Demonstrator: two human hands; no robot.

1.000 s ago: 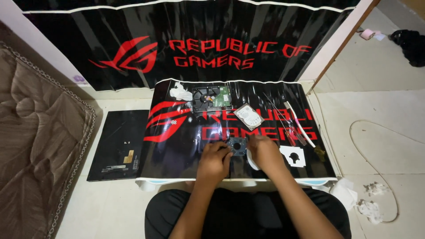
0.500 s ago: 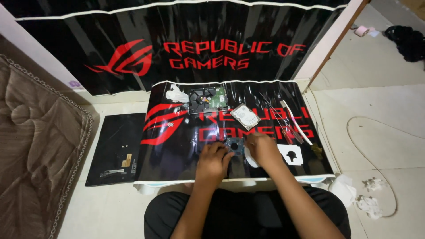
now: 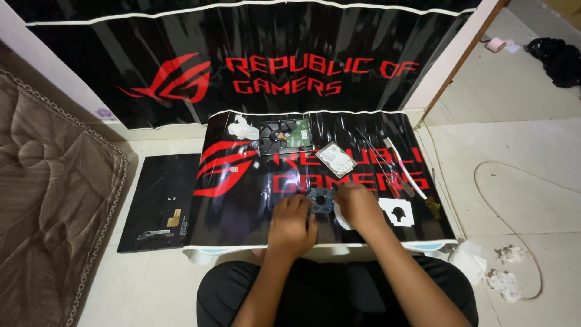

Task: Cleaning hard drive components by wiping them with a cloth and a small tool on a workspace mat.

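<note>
1. Head view, low middle of the frame: left hand (image 3: 292, 225) and right hand (image 3: 358, 206) pinch the small square board (image 3: 321, 198); it sits on the black mat (image 3: 242, 200).
2. Both hands have slid a little left; the board stays held between them.

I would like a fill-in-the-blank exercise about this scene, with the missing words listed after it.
1. Both hands, left hand and right hand, hold a small dark ____ board.
2. The mat on the low table is black and ____.
3. The silver drive lies ____ of the open hard drive.
4. A black panel lies on the floor to the mat's ____.

Missing words: circuit; red; right; left
</note>
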